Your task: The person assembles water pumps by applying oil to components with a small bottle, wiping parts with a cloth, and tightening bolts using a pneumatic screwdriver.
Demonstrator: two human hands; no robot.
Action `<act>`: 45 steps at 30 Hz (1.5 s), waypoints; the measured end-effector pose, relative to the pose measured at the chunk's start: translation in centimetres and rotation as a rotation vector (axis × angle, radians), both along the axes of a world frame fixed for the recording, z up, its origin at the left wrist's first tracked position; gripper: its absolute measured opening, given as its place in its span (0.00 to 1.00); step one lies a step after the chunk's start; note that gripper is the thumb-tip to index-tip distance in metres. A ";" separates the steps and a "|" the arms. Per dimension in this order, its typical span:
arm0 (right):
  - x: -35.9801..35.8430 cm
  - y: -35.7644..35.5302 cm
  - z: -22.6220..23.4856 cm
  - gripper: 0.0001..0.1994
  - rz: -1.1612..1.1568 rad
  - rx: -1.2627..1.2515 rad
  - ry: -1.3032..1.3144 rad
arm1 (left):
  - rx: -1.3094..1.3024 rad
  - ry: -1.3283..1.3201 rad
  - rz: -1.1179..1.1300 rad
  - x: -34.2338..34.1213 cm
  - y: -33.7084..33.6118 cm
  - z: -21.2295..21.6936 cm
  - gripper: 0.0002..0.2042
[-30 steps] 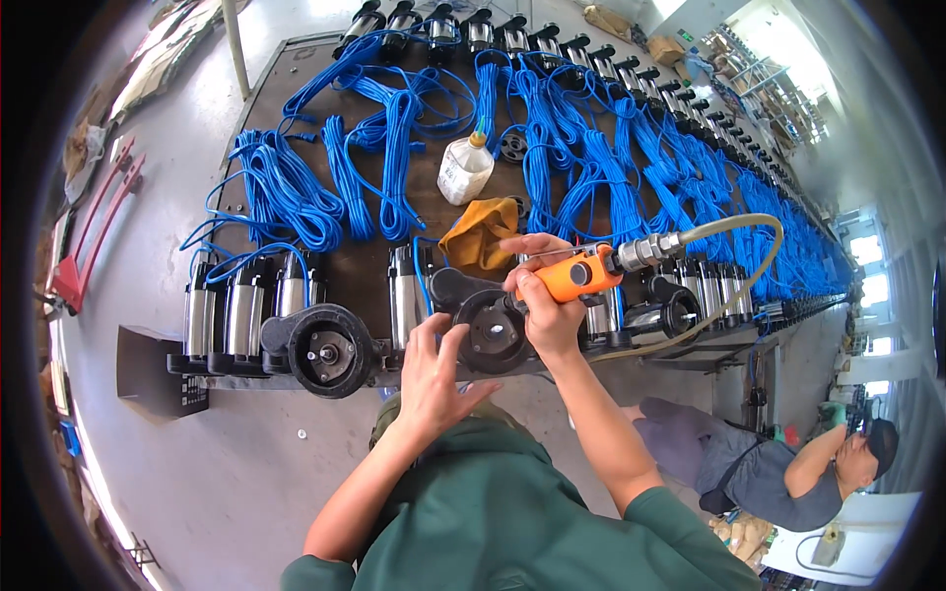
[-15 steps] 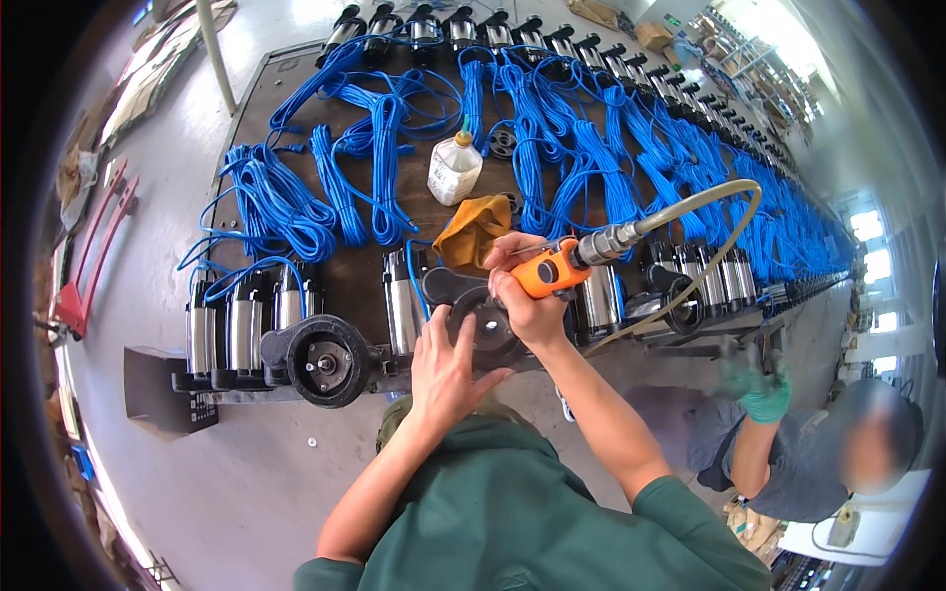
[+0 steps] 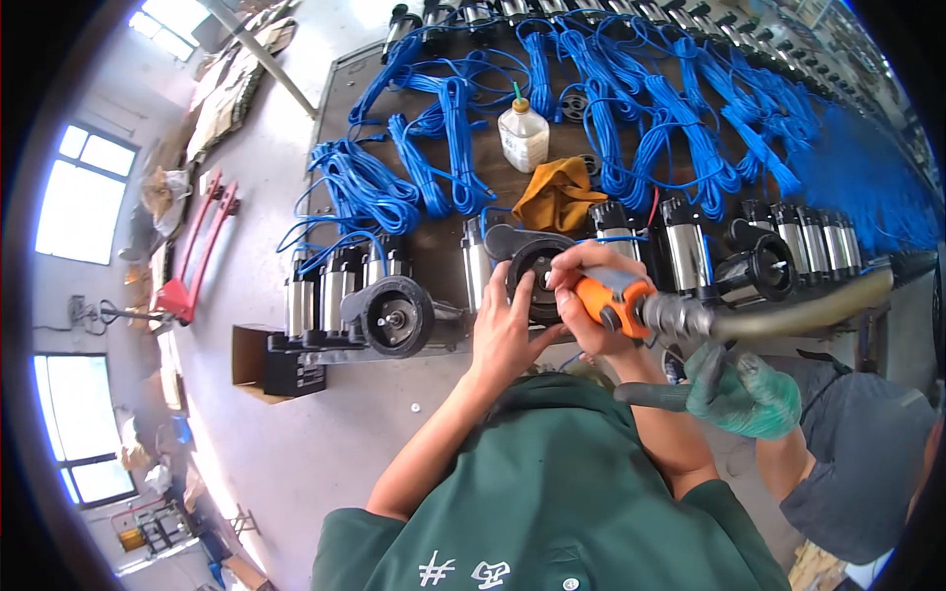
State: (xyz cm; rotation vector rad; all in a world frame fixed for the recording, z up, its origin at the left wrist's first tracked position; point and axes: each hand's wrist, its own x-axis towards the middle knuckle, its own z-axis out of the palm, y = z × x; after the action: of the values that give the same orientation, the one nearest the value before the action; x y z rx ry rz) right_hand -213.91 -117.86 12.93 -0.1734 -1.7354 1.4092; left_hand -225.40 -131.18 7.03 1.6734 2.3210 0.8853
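Observation:
My right hand (image 3: 594, 320) grips an orange air-powered tool (image 3: 606, 300) with a grey back; its metal coupling and hose run off to the right. The tool's front points at a round black pump housing (image 3: 522, 293) lying at the table's near edge, and my fingers hide its tip. Braced on the left rim of that housing, my left hand (image 3: 507, 330) has its fingers along the edge and its thumb below. A second pump (image 3: 397, 317), with a round black face and a bolt at its centre, lies to the left. Behind the housing is a crumpled mustard cloth (image 3: 559, 194).
A white bottle (image 3: 523, 136) stands behind the cloth. Bundles of blue cable (image 3: 365, 187) and steel motor cylinders (image 3: 690, 246) fill the table. At right, a co-worker's green-gloved hand (image 3: 744, 394) is close to my right arm. A cardboard box (image 3: 258, 360) and a red pallet jack (image 3: 197, 256) stand left.
My view has turned, so the table sits further right and higher. The tool's front has dropped closer to the pump housing. The co-worker's gloved hand has come nearer to my right arm.

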 end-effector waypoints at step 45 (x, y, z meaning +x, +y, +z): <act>-1.3 2.5 -1.4 0.12 0.042 -0.126 0.044 | -0.049 -0.024 0.213 5.9 -2.1 1.4 0.37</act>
State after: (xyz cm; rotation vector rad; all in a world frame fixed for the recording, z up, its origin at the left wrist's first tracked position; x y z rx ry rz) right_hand -215.23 -115.34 11.54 -0.1736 -1.6232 1.5431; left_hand -219.53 -133.32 8.39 1.4073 2.5173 0.8710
